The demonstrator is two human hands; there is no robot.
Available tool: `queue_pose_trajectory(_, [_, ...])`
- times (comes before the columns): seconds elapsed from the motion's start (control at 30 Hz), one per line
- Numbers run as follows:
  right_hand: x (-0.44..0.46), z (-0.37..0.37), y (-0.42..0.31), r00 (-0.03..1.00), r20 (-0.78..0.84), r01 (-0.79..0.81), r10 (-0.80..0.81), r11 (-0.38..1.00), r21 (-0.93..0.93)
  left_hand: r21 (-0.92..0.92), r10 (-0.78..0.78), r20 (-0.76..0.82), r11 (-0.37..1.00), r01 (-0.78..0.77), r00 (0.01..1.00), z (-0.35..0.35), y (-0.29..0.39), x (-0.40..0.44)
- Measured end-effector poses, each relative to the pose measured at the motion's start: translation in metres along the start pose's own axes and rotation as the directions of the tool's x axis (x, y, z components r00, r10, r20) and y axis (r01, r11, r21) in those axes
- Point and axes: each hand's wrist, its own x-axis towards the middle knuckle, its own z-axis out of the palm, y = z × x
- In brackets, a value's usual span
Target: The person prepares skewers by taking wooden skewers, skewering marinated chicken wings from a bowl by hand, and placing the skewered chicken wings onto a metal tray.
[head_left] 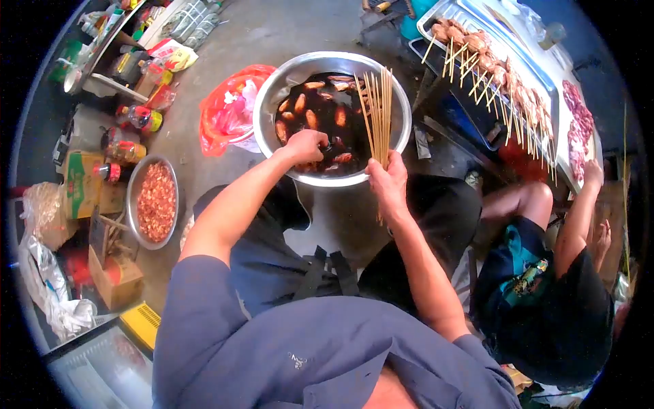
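A large steel bowl (264, 102) holds dark liquid with several pale brown pieces of meat (311, 118) floating in it. My left hand (306, 146) reaches over the bowl's near side. Its fingers are curled down at the liquid, and their tips and whatever they pinch are hidden. In my right hand (390, 178) is a bundle of thin bamboo skewers (379, 116), gripped near the lower end. The bundle stands up along the bowl's right side, its upper ends over the liquid.
A red plastic bag (211, 123) sits left of the big bowl, with a smaller bowl of chopped meat (155, 204) beyond. Bottles (142, 118) line the left. At right, a metal tray (470, 20) carries skewered meat (501, 71); a co-worker's hand (593, 174) is near raw meat strips (578, 129).
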Motion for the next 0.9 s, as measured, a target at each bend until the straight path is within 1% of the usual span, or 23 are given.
queue_pose_trajectory(0.03, [-0.002,0.000,0.001,1.000,0.002,-0.007,0.007,1.000,0.015,-0.123,0.008,0.010,0.992,-0.006,1.000,0.004,-0.005,0.004])
queue_pose_trajectory(0.07, [-0.002,-0.001,0.003,1.000,-0.001,-0.011,0.011,1.000,0.012,-0.136,0.067,-0.065,0.988,-0.076,0.996,0.009,-0.011,0.006])
queue_pose_trajectory(0.1, [-0.002,0.000,0.005,1.000,-0.007,0.006,-0.006,1.000,-0.022,-0.222,0.056,-0.059,0.973,-0.068,0.997,0.006,-0.012,0.008])
queue_pose_trajectory(0.13, [-0.002,0.000,0.006,1.000,-0.011,0.023,-0.023,0.998,-0.057,-0.369,-0.024,-0.047,0.930,0.005,0.999,0.003,-0.013,0.008])
queue_pose_trajectory(0.2, [-0.003,0.002,0.006,1.000,-0.009,0.009,-0.009,0.998,-0.056,-0.618,-0.173,-0.021,0.776,0.123,0.985,0.002,-0.016,0.009])
queue_pose_trajectory(0.3, [-0.006,0.005,0.005,1.000,-0.001,-0.008,0.008,0.999,-0.044,-0.585,-0.186,-0.015,0.798,0.142,0.982,0.009,-0.027,0.009])
queue_pose_trajectory(0.33, [-0.006,0.006,0.004,1.000,0.005,-0.008,0.008,0.999,-0.035,-0.510,-0.188,-0.048,0.849,0.138,0.981,0.012,-0.032,0.010])
queue_pose_trajectory(0.37, [-0.006,0.006,0.004,1.000,0.004,-0.009,0.009,0.999,-0.038,-0.512,-0.187,-0.047,0.848,0.137,0.981,0.014,-0.036,0.013])
queue_pose_trajectory(0.43, [-0.007,0.005,0.002,0.998,0.052,-0.036,0.035,0.999,0.023,-0.281,-0.128,0.019,0.951,0.128,0.992,-0.009,-0.020,0.005])
queue_pose_trajectory(0.47, [-0.009,0.004,0.000,0.998,0.052,-0.039,0.038,0.999,0.022,-0.200,-0.184,0.041,0.962,0.189,0.982,-0.011,-0.013,0.003])
queue_pose_trajectory(0.5, [-0.011,0.004,-0.005,0.996,0.074,-0.063,0.058,0.996,0.070,-0.201,-0.184,0.044,0.961,0.190,0.982,-0.012,-0.006,0.001])
queue_pose_trajectory(0.53, [-0.012,0.004,-0.007,0.992,0.099,-0.088,0.076,0.989,0.117,-0.139,-0.195,0.098,0.968,0.207,0.976,-0.012,0.000,-0.002])
queue_pose_trajectory(0.57, [-0.011,0.005,-0.006,0.992,0.100,-0.089,0.078,0.989,0.117,-0.075,-0.208,0.151,0.972,0.221,0.967,-0.012,0.007,-0.005])
queue_pose_trajectory(0.6, [-0.011,0.005,-0.005,0.991,0.109,-0.092,0.076,0.984,0.155,-0.183,-0.202,0.199,0.954,0.239,0.959,-0.014,0.018,-0.009])
queue_pose_trajectory(0.63, [-0.011,0.005,-0.004,0.990,0.117,-0.096,0.074,0.976,0.195,-0.159,-0.173,0.119,0.969,0.191,0.978,-0.008,0.022,-0.008])
queue_pose_trajectory(0.7, [-0.012,0.006,-0.007,0.991,0.113,-0.094,0.072,0.973,0.208,-0.103,-0.059,-0.039,0.993,0.054,0.998,0.013,0.018,0.003])
queue_pose_trajectory(0.73, [-0.013,0.006,-0.008,0.992,0.108,-0.088,0.065,0.971,0.220,-0.100,-0.054,-0.032,0.994,0.050,0.998,0.017,0.021,0.005])
queue_pose_trajectory(0.77, [-0.012,0.006,-0.007,0.993,0.102,-0.088,0.067,0.971,0.223,-0.283,-0.068,0.020,0.956,0.071,0.997,0.021,0.025,0.006])
queue_pose_trajectory(0.8, [-0.011,0.005,-0.006,0.993,0.102,-0.077,0.053,0.965,0.252,-0.455,-0.073,0.074,0.885,0.099,0.995,0.022,0.030,0.007])
queue_pose_trajectory(0.83, [-0.011,0.005,-0.005,0.994,0.101,-0.065,0.038,0.958,0.280,-0.454,-0.067,0.077,0.886,0.095,0.995,0.024,0.031,0.009])
queue_pose_trajectory(0.9, [-0.011,0.004,-0.006,0.995,0.090,-0.059,0.032,0.949,0.308,-0.599,-0.110,0.167,0.778,0.189,0.980,0.030,0.034,0.013])
